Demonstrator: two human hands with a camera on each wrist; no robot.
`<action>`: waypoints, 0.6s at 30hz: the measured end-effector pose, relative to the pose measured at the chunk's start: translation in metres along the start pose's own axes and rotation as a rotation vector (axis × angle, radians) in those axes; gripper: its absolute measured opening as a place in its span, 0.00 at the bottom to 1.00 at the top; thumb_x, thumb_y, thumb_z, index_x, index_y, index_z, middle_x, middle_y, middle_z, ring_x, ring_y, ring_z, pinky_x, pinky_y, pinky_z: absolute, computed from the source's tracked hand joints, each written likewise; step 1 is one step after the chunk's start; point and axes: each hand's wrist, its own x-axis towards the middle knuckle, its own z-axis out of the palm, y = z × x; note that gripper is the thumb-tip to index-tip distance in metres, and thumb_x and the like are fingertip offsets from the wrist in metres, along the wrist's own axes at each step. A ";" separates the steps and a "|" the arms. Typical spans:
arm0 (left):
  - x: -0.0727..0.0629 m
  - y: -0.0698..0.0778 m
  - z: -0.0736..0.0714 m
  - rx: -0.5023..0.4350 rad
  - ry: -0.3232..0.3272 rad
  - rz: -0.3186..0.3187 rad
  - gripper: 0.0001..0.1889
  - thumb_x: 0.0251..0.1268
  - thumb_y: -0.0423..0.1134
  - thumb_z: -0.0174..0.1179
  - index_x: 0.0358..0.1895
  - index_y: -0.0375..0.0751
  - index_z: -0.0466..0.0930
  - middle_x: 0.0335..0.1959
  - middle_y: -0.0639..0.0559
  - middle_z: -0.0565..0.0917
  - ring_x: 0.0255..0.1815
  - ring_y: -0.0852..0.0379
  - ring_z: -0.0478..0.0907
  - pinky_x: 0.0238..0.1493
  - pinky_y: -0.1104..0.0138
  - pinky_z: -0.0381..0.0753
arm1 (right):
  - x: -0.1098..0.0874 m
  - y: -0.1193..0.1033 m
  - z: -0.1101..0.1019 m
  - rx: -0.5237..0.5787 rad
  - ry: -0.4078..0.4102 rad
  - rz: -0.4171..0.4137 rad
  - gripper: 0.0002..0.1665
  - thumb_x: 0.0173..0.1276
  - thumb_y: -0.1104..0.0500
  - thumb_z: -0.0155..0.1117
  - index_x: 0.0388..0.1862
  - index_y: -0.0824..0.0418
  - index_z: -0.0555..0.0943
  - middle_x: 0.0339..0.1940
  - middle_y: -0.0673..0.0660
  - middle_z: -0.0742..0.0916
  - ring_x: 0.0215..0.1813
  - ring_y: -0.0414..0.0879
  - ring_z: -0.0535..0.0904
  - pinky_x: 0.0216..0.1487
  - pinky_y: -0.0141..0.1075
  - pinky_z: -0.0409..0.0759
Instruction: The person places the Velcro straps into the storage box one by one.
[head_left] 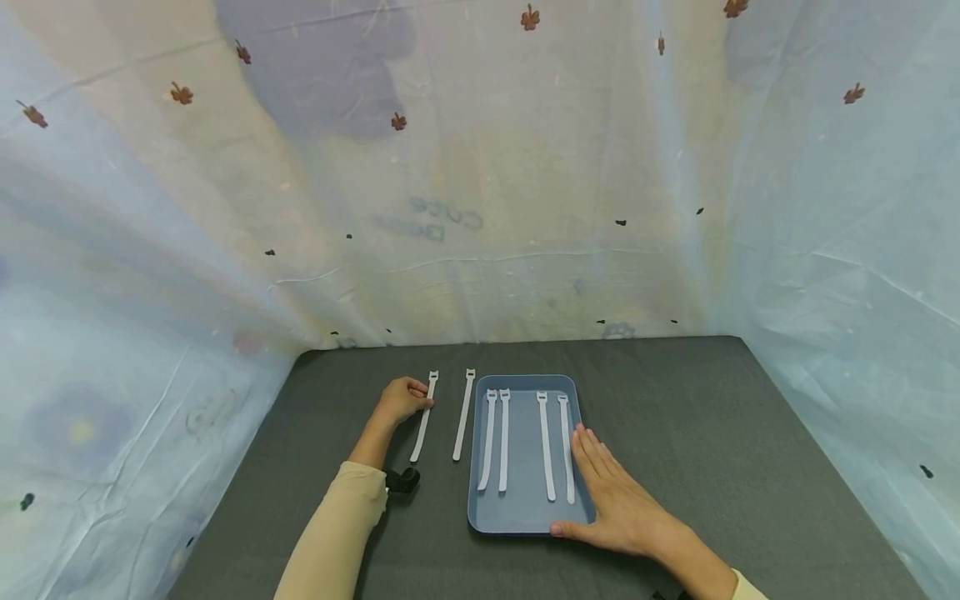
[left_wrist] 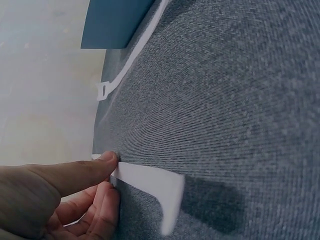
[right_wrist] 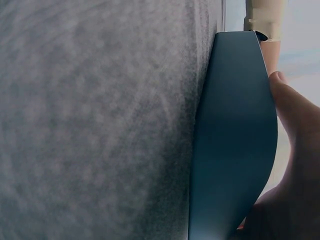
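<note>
Pale sheeting (head_left: 517, 175) is marked with blurred letters (head_left: 435, 218) above the grey surface (head_left: 690, 425); lower centre, a white strap (head_left: 423, 427) is pinched by the left hand (head_left: 401, 399), a tray (head_left: 522, 517) touched by the right hand (head_left: 624, 507), fingers (head_left: 596, 454) straight.

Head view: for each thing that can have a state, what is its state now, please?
Tray, right side up, uncovered
Four straps in tray, unlooped, lengthwise
Unheld strap outside tray, unlooped, on dark cloth
Leftmost strap, unlooped, pinched
Left grip, pinching leftmost strap
Right grip, fingers extended, touching tray
Backdrop sheet, hanging, creased
</note>
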 end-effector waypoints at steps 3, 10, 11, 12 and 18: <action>0.001 0.001 0.000 0.005 -0.003 -0.003 0.15 0.54 0.36 0.70 0.44 0.36 0.80 0.36 0.45 0.81 0.34 0.52 0.77 0.34 0.63 0.77 | 0.000 0.000 0.000 0.001 0.000 0.004 0.75 0.46 0.14 0.52 0.78 0.55 0.37 0.80 0.51 0.42 0.80 0.51 0.42 0.78 0.42 0.46; 0.001 0.001 0.000 0.024 -0.012 -0.013 0.15 0.54 0.37 0.71 0.43 0.36 0.80 0.35 0.45 0.81 0.34 0.52 0.77 0.34 0.62 0.77 | 0.000 -0.001 -0.001 0.004 -0.007 0.007 0.75 0.46 0.14 0.52 0.78 0.56 0.37 0.80 0.51 0.42 0.80 0.52 0.43 0.78 0.42 0.47; 0.001 0.001 0.000 0.027 -0.014 -0.015 0.15 0.54 0.37 0.71 0.43 0.36 0.80 0.35 0.45 0.81 0.34 0.51 0.77 0.34 0.62 0.77 | 0.000 -0.001 -0.001 0.004 -0.008 0.007 0.75 0.46 0.14 0.52 0.78 0.56 0.37 0.80 0.51 0.41 0.80 0.52 0.43 0.78 0.43 0.47; 0.002 0.001 0.000 0.026 -0.016 -0.017 0.14 0.54 0.37 0.71 0.43 0.37 0.80 0.35 0.45 0.81 0.34 0.51 0.77 0.34 0.61 0.77 | 0.000 -0.001 -0.001 0.002 -0.008 0.007 0.75 0.46 0.14 0.52 0.78 0.56 0.37 0.80 0.51 0.41 0.80 0.51 0.42 0.77 0.43 0.47; 0.002 0.002 0.000 0.031 -0.018 -0.029 0.14 0.54 0.37 0.71 0.42 0.37 0.80 0.35 0.46 0.81 0.35 0.52 0.77 0.35 0.61 0.77 | 0.000 -0.001 -0.002 -0.002 -0.015 0.010 0.75 0.46 0.14 0.52 0.78 0.56 0.37 0.80 0.52 0.41 0.80 0.50 0.41 0.77 0.43 0.47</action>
